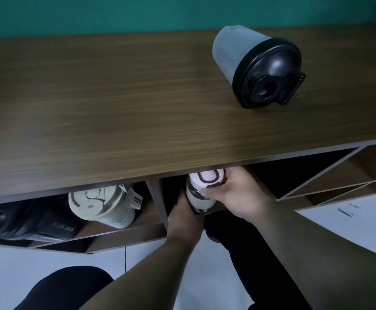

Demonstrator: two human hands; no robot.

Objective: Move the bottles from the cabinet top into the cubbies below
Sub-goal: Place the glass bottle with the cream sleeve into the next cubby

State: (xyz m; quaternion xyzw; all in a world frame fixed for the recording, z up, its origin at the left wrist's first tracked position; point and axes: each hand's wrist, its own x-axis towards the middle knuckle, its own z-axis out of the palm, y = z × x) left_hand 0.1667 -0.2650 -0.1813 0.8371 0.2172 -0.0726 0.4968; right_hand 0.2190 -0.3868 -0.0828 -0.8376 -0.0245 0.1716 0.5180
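A clear bottle with a white lid [201, 189] is held upright at the mouth of the middle cubby, just under the front edge of the wooden cabinet top [115, 108]. My right hand [236, 193] grips its upper part from the right. My left hand [183, 217] wraps its lower part from below. A frosted grey shaker bottle with a black flip lid [256, 66] stands on the cabinet top at the right. In the left cubby sit a cream cup-shaped bottle [103, 206] and a black bottle [26, 222].
A vertical divider [158, 200] separates the left cubby from the middle one. A further cubby with thin diagonal rods [330, 175] lies to the right. The floor [350, 222] is white; my dark-clothed knee [71, 287] is at the lower left.
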